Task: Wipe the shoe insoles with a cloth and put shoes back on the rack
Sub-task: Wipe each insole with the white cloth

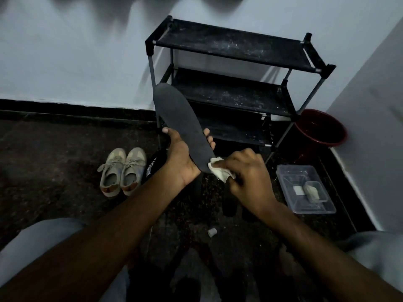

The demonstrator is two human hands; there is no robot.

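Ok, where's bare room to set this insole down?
All three shelves of the rack are bare, and the top one is easiest to reach. The floor left of the beige shoes is also open. It's crowded below the insole, with a black shoe and dark pieces, and on the right by the tub and bucket.

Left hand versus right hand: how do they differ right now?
The left hand grips the dark insole across its width, thumb on one edge and fingers on the other; the right hand pinches a bunched white cloth. The left hand sits higher, holding the insole tilted up toward the rack; the right hand is lower, pressing the cloth on the insole's near end. Both are closed on something.
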